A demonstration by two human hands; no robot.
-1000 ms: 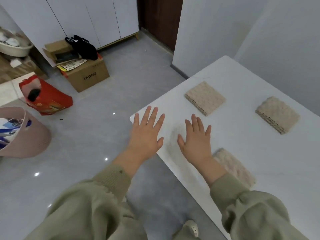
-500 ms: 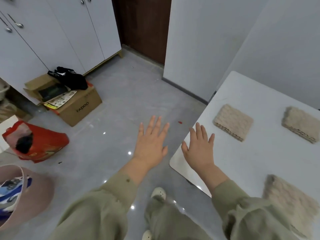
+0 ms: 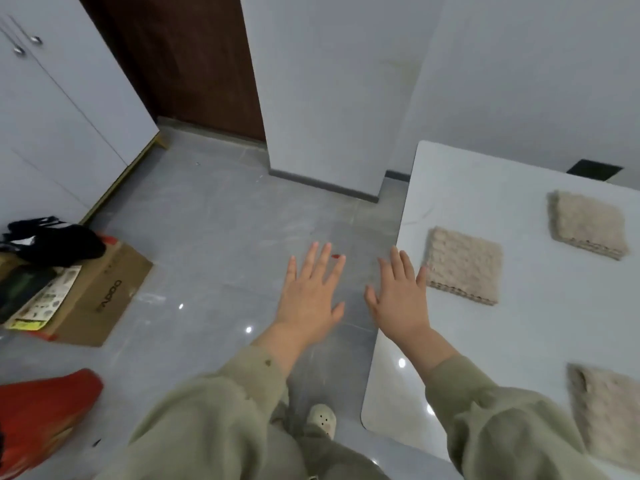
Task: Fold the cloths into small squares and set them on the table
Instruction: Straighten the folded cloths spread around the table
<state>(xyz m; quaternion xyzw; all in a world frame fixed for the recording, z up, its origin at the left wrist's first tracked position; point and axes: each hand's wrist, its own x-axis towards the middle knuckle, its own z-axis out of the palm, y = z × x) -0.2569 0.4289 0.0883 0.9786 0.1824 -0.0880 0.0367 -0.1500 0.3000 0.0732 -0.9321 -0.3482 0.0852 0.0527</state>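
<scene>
Three beige cloths folded into squares lie on the white table (image 3: 485,341): one (image 3: 464,265) near its left edge, one (image 3: 588,228) farther back right, one (image 3: 609,410) at the near right, cut off by the frame. My left hand (image 3: 311,292) hovers over the grey floor, fingers straight and spread, holding nothing. Beside it, my right hand (image 3: 401,296) is held flat with straight fingers at the table's left edge, just left of the nearest cloth, and holds nothing.
A cardboard box (image 3: 86,292) with a black item on top stands on the floor at left. A red bag (image 3: 38,417) lies at the lower left. White cabinets (image 3: 62,109), a brown door (image 3: 180,57) and a wall corner (image 3: 322,98) stand behind.
The view has swung left and away from the table. Both flat hands have moved off the tabletop; the left now hangs over the floor and the right sits at the table's edge.
</scene>
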